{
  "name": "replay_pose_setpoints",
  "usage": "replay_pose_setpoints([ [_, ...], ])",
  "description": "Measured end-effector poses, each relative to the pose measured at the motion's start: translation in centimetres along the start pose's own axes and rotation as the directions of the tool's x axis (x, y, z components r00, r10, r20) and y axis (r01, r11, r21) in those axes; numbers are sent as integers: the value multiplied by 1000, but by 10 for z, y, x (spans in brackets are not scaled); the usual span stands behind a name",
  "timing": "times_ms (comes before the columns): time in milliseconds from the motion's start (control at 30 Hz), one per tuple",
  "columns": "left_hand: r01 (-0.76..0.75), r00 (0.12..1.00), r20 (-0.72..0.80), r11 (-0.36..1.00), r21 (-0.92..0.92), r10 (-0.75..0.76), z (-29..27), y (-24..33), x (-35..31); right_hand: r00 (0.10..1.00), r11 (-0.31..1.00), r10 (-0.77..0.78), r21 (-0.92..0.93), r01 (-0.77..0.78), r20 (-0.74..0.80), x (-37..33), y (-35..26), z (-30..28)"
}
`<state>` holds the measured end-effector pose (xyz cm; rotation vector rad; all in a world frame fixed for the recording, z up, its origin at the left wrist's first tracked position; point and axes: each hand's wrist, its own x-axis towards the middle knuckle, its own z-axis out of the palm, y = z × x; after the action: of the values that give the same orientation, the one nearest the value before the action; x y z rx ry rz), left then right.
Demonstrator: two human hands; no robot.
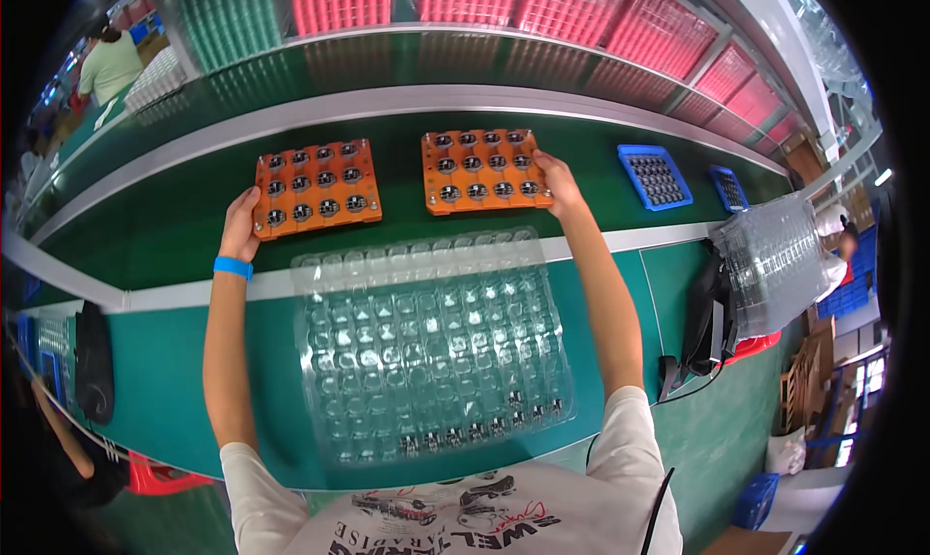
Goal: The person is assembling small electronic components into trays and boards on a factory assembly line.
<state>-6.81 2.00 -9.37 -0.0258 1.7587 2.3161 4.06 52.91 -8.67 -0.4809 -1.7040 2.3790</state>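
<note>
The left orange tray [320,228] is set beside the right orange tray [484,206], long axes left to right, inner ends apart, both on the green strip [402,182] beyond the white rail [266,285]. Outer ends only are grasped: one by the left hand's [239,233] fingers, one by the right hand's [561,184]. Nearer, between the forearms, a clear blister tray [431,342] is laid on the counter [271,381], overlapping the rail.

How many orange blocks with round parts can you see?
2: one orange block with the left hand at its outer edge, another with the right hand at its outer edge. Both are beyond the clear tray; no others show.
</note>
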Motion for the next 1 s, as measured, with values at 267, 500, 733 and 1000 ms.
replay_pose_setpoints([
  [267,16,998,-63,996,92,-10,-18,-21,44,997,978,24,-205,-40,-78,29,16,-2],
  [500,-2,974,-140,631,776,176,-30,-15,75,972,380,-204,-924,-34,-119,46,12,13],
  [733,-36,849,-99,244,969,519,-43,-20,79,891,378,-383,-921,-91,-245,30,14,47],
  [1000,-71,789,-134,306,950,599,-18,-21,29,927,118,-312,-977,-177,-206,17,-2,58],
])
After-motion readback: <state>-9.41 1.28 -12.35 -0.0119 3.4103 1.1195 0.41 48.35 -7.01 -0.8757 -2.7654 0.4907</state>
